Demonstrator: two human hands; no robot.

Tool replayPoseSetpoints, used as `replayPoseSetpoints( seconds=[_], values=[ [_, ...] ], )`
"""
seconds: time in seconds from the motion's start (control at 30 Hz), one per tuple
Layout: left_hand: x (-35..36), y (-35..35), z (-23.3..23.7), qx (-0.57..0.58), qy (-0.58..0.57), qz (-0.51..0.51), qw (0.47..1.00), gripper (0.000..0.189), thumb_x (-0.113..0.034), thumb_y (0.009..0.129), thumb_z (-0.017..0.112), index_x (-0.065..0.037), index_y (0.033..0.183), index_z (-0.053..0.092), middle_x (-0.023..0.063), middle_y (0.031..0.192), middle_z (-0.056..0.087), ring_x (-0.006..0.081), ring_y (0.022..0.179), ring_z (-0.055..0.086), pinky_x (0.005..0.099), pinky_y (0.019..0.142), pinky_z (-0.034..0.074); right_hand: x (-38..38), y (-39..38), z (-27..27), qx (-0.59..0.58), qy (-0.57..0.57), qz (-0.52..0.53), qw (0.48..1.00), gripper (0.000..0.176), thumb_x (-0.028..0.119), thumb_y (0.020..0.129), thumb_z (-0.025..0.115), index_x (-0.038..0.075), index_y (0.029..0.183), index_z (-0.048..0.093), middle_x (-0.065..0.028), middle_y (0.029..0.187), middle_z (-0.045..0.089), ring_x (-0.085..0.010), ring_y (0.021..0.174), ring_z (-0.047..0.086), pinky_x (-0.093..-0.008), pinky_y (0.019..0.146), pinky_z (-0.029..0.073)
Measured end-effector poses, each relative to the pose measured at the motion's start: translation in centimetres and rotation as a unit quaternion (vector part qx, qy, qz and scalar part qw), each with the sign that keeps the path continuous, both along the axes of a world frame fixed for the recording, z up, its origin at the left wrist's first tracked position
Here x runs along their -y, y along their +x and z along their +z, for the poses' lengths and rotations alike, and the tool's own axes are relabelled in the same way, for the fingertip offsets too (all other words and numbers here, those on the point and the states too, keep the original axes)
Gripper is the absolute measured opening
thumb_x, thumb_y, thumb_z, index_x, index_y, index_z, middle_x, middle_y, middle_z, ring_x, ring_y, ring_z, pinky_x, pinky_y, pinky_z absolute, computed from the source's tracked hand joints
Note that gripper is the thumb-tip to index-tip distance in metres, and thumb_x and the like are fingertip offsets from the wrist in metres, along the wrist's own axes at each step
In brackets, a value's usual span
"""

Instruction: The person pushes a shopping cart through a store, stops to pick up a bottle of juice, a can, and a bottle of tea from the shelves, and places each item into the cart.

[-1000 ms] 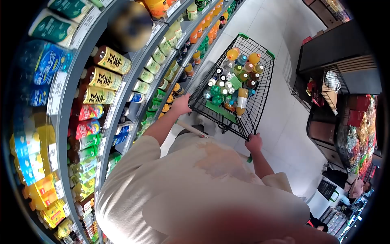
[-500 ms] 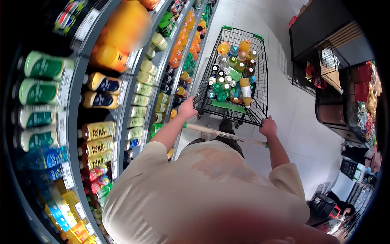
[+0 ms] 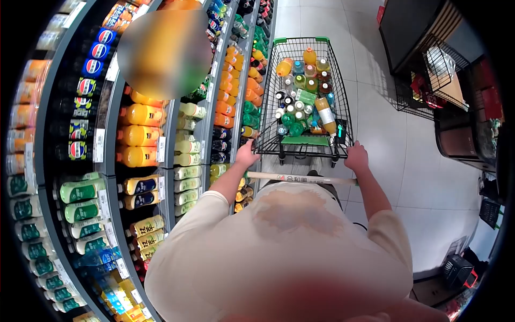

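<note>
Ahead of me is a black wire shopping cart [image 3: 343, 80] with green corner trim, loaded with several drink bottles. Among them are an amber bottle with a white label [image 3: 325, 115], an orange drink bottle [image 3: 309, 56] and green bottles [image 3: 295, 128]. My left hand [image 3: 247, 154] is closed around the cart's rear left corner, close to the shelf. On the opposite rear corner my right hand [image 3: 357, 156] is closed too. The pale handle bar [image 3: 300, 178] with printed lettering runs between my forearms, in front of my stained shirt.
Along the left runs a drinks shelf [image 3: 110, 177] with orange, green and dark bottles and price tags. To the right stand a dark display counter [image 3: 413, 37] and a wire rack [image 3: 448, 72]. A black shopping basket [image 3: 460, 270] with a red handle is at lower right. The floor is tiled [image 3: 375, 123].
Shelf goods have slid down and back in view as I and the cart move forward along the aisle. The cart appears slightly further left and turned. Both hands keep their hold.
</note>
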State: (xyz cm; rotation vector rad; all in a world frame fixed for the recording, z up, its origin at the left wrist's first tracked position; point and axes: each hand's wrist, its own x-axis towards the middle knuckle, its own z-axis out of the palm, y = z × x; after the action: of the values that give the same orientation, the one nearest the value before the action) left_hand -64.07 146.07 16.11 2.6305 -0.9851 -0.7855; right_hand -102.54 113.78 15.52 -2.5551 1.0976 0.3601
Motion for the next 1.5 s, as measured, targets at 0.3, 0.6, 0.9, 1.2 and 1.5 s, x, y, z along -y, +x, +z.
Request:
replayPoseSetpoints(
  seconds=[0.3,0.6,0.9,1.2,1.5],
  values=[
    [7.3,5.4,1.5,-0.017,0.022,0.030,0.999,0.079,-0.021,0.073,0.084,-0.007,0.144,0.054,0.0181,0.113,0.074,0.0365,0.105,0.070,0.0435,0.096,0.056,7.9,7.4,1.6,-0.047,0.010,0.023,0.999,0.026,0.015,0.074,0.074,0.009,0.099,0.076,-0.0153,0.112,0.059,-0.0343,0.103,0.065,-0.0453,0.087,0.058],
    [13.3,13.4,0.5,-0.034,0.043,0.041,0.998,0.083,-0.025,0.073,0.087,-0.009,0.145,0.048,0.0173,0.112,0.072,0.0366,0.110,0.068,0.0445,0.098,0.055,13.8,14.9,0.9,-0.063,0.001,0.036,0.997,0.024,0.020,0.074,0.074,0.014,0.096,0.077,-0.0177,0.112,0.060,-0.0378,0.098,0.066,-0.0464,0.083,0.059],
    [19.4,21.8,-0.6,-0.005,-0.012,0.045,0.999,0.078,-0.023,0.070,0.086,-0.008,0.139,0.053,0.0197,0.104,0.073,0.0386,0.101,0.071,0.0471,0.089,0.058,20.4,23.1,-0.6,-0.121,0.011,0.038,0.992,0.026,0.024,0.076,0.074,0.016,0.101,0.077,-0.0177,0.115,0.059,-0.0388,0.099,0.067,-0.0474,0.085,0.059],
    [27.4,28.5,-1.2,-0.026,0.017,0.050,0.998,0.070,-0.022,0.071,0.086,-0.008,0.132,0.053,0.0174,0.108,0.073,0.0364,0.103,0.072,0.0467,0.089,0.058,28.1,29.5,-1.9,-0.115,-0.003,0.028,0.993,0.024,0.024,0.076,0.077,0.018,0.100,0.078,-0.0148,0.114,0.060,-0.0375,0.099,0.068,-0.0466,0.087,0.058],
    [34.6,33.2,-2.0,-0.013,0.004,0.052,0.999,0.060,-0.021,0.073,0.084,-0.005,0.122,0.054,0.0197,0.103,0.074,0.0383,0.100,0.072,0.0483,0.088,0.058,36.2,35.8,-1.6,-0.136,-0.009,0.044,0.990,0.028,0.026,0.076,0.078,0.019,0.103,0.077,-0.0148,0.118,0.060,-0.0369,0.103,0.068,-0.0468,0.088,0.058]
  ],
)
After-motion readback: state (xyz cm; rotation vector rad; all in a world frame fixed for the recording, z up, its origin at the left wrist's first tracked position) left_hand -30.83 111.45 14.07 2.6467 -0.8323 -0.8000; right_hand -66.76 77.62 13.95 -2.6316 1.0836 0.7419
